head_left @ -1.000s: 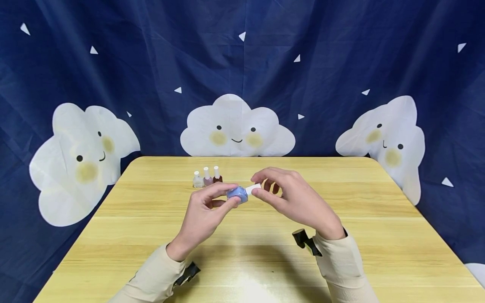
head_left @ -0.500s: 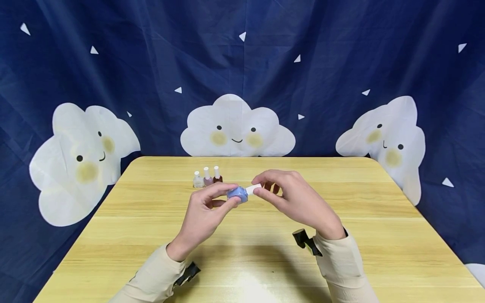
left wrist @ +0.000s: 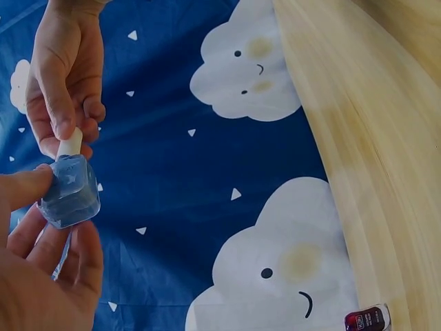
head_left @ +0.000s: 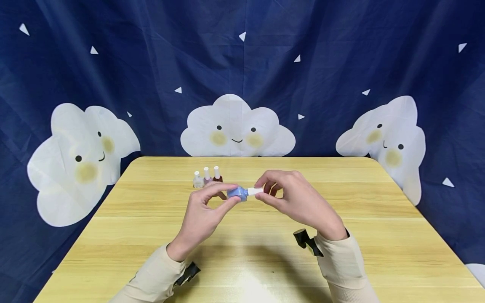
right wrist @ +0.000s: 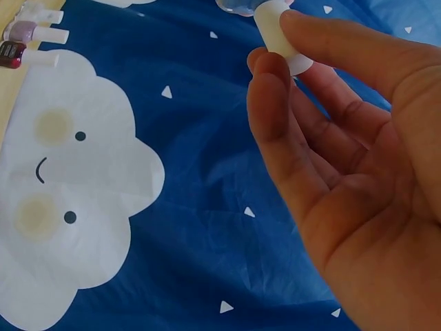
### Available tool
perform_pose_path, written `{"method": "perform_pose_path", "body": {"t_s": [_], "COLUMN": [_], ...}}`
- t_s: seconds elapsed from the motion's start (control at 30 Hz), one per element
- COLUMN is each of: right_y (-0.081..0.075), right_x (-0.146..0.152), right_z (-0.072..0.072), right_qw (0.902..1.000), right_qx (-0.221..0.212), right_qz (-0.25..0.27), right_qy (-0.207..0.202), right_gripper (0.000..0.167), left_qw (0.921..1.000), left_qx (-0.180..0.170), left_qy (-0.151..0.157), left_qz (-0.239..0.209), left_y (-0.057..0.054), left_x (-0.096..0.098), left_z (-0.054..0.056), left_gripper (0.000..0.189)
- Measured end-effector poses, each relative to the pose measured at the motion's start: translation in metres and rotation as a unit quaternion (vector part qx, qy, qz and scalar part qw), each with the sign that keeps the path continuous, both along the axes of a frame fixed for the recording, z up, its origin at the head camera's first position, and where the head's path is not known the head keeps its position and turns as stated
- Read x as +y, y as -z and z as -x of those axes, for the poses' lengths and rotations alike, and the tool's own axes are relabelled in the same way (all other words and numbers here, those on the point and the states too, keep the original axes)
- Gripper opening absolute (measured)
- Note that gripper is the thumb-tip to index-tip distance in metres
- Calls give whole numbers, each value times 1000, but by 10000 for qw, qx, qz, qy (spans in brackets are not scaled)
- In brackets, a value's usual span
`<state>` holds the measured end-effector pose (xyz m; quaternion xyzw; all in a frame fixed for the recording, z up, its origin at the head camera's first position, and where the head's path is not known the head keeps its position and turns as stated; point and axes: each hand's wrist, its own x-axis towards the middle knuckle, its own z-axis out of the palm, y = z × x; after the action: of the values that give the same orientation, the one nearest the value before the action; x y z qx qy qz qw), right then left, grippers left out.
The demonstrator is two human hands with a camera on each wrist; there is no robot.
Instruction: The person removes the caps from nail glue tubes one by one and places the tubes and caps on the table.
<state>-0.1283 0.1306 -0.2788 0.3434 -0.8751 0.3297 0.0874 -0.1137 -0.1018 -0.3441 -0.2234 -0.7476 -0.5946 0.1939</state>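
Above the table, my left hand (head_left: 201, 213) pinches a blue nail polish bottle (head_left: 237, 193) between thumb and fingers. The bottle lies on its side, its white cap (head_left: 255, 191) pointing right. My right hand (head_left: 301, 203) pinches that cap with thumb and fingertips. In the left wrist view, the square glass body (left wrist: 72, 192) shows its blue contents, with the cap (left wrist: 69, 145) lined up at its neck. From the right wrist, the cap (right wrist: 279, 31) appears between thumb and index finger, while most of the bottle falls outside that view.
Behind the left hand, a clear bottle (head_left: 198, 181), a pale purple bottle (head_left: 207, 179) and a dark red bottle (head_left: 217, 176) stand in a row, all white-capped. The wooden table (head_left: 341, 261) ends at a blue cloud-printed curtain (head_left: 242, 63).
The cap has turned more level and shifted slightly right with my right hand. More of the blue neck now shows between cap and bottle. My left hand has barely moved.
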Motion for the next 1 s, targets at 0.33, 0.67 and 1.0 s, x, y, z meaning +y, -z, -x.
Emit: {"method": "perform_pose_path", "body": {"t_s": [0.33,0.67,1.0], "right_y": [1,0,-1], "right_x": [2,5,8], "right_z": [1,2,3], "right_qw": [9997,9997,9994], "right_qx": [231,211,199], "right_qz": [40,118,296], "right_qy": [8,11,45], "right_gripper": [11,11,12], "left_qw": [9999,10000,9995], "left_qx": [67,-52,-196], "left_qy": [9,28,18], "left_qz": [-89,-64,-263], "left_y": [0,-2,-4], "left_x": [-3,-5,-6], "left_z": [2,2,2], "left_gripper": [26,26,27]}}
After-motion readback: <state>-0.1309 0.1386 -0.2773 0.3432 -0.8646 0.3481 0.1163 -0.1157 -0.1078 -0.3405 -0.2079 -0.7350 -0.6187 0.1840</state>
